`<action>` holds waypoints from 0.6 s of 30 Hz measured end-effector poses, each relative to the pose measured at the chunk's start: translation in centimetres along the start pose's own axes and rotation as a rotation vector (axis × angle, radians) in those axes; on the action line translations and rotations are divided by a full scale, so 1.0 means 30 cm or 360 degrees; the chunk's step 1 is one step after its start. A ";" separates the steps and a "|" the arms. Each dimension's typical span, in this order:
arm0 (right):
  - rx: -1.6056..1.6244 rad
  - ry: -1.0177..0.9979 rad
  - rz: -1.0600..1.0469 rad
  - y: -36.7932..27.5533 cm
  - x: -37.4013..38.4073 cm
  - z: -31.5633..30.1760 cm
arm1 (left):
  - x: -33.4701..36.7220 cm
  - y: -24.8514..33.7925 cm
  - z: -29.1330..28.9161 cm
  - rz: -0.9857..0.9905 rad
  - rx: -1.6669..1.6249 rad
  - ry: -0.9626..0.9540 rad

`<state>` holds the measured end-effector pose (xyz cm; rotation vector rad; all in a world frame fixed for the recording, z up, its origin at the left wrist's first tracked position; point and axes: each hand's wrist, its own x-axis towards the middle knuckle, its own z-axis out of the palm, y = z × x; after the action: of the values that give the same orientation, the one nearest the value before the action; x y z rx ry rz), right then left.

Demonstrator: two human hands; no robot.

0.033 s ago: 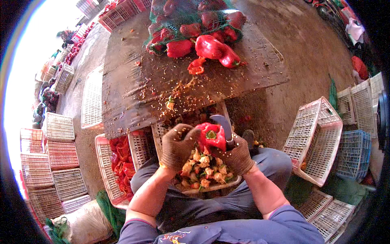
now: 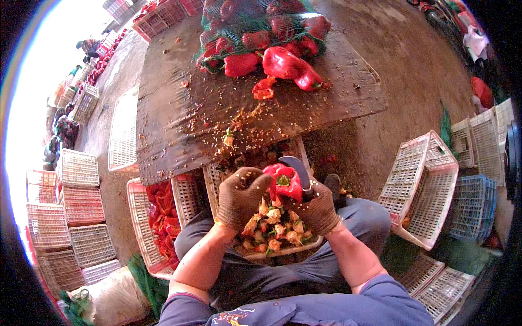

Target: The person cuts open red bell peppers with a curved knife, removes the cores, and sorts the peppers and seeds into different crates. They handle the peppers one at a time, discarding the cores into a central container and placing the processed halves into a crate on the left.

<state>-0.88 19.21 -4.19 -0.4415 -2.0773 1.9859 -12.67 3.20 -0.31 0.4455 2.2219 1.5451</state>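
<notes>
My left hand, in a brown knit glove, is closed on a red bell pepper, whose green stem end faces up toward me. In my gloved right hand is a short knife with a curved blade, the blade standing up along the pepper's right side. The right hand's fingers are close under the pepper; whether they touch it I cannot tell. Directly below both hands, a crate holds a heap of cut-out pepper cores with pale seeds and green stems. A few seeds stick to the gloves.
Ahead stands a brown board table strewn with seeds, with whole red peppers and a green net bag of peppers. A crate of red pepper pieces sits at my left. Plastic crates stand at right, and stacked crates at far left.
</notes>
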 end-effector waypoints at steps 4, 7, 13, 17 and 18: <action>-0.0396 0.0107 -0.0165 0.023 -0.005 0.046 | 0.002 0.004 0.008 -0.0122 0.0019 -0.0181; -0.0587 0.0161 -0.0197 0.028 -0.003 0.074 | 0.016 -0.045 0.014 -0.0345 -0.0185 -0.0313; -0.0726 0.0185 -0.0260 0.054 -0.007 0.139 | 0.027 -0.082 0.048 -0.0242 -0.0325 -0.0227; -0.0789 0.0024 -0.0314 0.075 -0.014 0.152 | 0.024 -0.147 0.080 -0.0263 -0.0227 0.0014; -0.0794 -0.0033 -0.0257 0.075 -0.014 0.150 | 0.029 -0.134 0.067 -0.0339 -0.0033 -0.0116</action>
<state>-2.03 14.96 -6.64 -0.3237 -2.5265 1.3788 -12.58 3.89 -4.84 0.2455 2.1198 1.4166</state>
